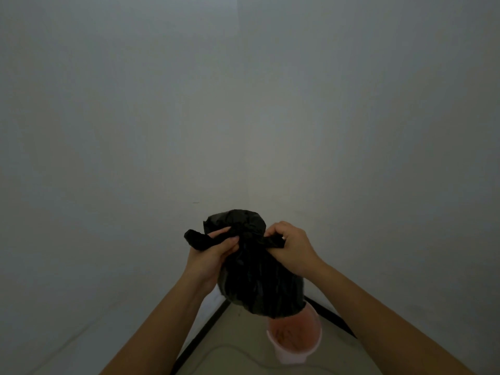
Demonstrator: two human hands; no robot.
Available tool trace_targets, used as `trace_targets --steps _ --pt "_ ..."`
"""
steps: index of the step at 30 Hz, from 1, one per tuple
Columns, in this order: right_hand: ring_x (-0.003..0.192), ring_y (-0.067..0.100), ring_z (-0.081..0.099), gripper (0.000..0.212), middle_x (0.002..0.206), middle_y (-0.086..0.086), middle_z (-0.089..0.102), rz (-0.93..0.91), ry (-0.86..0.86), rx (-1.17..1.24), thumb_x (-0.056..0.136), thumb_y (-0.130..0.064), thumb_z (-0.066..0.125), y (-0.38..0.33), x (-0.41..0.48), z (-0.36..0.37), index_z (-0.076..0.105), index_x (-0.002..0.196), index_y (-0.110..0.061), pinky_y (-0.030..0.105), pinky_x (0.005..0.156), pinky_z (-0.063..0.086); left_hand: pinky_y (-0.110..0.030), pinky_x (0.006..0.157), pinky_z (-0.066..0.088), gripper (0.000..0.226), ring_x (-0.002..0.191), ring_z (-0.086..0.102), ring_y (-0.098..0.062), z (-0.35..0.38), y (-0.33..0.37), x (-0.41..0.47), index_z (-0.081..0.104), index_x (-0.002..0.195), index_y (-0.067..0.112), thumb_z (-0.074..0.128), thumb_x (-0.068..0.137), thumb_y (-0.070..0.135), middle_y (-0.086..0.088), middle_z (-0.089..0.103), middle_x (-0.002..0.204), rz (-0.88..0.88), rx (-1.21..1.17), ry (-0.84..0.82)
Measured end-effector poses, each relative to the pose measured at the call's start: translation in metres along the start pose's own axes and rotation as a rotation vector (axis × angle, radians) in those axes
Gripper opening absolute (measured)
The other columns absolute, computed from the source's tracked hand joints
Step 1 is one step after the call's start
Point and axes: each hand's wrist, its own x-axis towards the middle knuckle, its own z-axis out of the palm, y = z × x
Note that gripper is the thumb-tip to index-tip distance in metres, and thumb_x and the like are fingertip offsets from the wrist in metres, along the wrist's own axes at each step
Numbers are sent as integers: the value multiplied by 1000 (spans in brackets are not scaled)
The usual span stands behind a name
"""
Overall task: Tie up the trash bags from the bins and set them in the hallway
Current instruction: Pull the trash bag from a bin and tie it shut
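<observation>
From the head view, the black trash bag (257, 277) hangs in mid-air at about six o'clock in the frame, directly over the pink bin (295, 339) in the wall corner. The left hand (213, 253) has its grip clamped on one twisted tail, the right hand (290, 246) clamped on the other, the knot bunched between them. Risk here, I'd say: pull too hard and that thin plastic tears at the neck; ease off and the knot slackens, the bag dropping back toward the bin.
</observation>
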Motion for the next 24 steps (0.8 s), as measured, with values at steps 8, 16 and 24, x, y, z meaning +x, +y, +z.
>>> trace_targets --steps 8,16,24 --pt "83 12 60 53 88 3 57 99 -305 303 85 -5 70 -22 0 -23 53 131 -26 25 76 51 -27 75 59 23 90 73 -30 0 21 -4 71 103 1 73 81 -5 -19 75 97 191 147 -70" --pt "66 3 62 29 93 -6 63 48 -242 244 91 -32 69 -31 5 -19 69 120 -31 29 67 57 -27 70 60 19 88 74 -30 2 24 -9 73 99 -2 74 80 -5 -16 75 94 268 324 -124" --pt "55 -1 57 14 84 -4 65 -2 -142 160 89 -28 72 -30 3 -13 72 103 -29 21 57 46 -31 69 61 16 83 74 -28 2 23 -10 74 92 2 76 78 -6 -13 76 85 297 389 -118"
